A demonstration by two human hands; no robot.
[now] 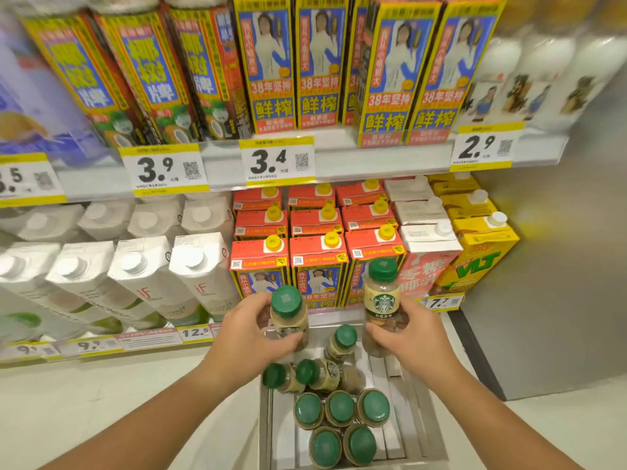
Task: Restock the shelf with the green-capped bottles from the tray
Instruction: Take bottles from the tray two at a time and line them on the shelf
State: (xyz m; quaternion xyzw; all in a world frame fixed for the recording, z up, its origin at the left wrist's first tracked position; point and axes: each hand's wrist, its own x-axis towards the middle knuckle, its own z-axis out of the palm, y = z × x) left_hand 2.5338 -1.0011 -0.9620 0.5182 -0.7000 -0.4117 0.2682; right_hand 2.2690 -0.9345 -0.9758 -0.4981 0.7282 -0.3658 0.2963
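- Read the fingers (259, 303) of the left hand (251, 329) as curled round the body of the left bottle (289, 312), just below its green cap, holding it above the tray
- Read the fingers (377, 333) of the right hand (415, 335) as wrapped round the lower body of the right bottle (380, 301), held upright in front of the red cartons (317, 256)
- Treat each bottle as rigid, filled and moderately heavy; handle as breakable, since glass or plastic cannot be told apart here
- Expect a smooth, possibly slippery label sleeve; grip at mid-body, never by the cap alone
- Find the remaining bottles (340, 408) in the tray (422, 422) below both hands: five upright nearest, three leaning or toppled behind them
- Take leaning units at the waist, or stand them up first
- Cannot confirm a free slot on the shelf (149, 338): stretch ahead of the red cartons hidden by hands and bottles
- Disregard the upper-left and far-right rows as too blurred to identify; note the near tray rim cut off by the frame edge
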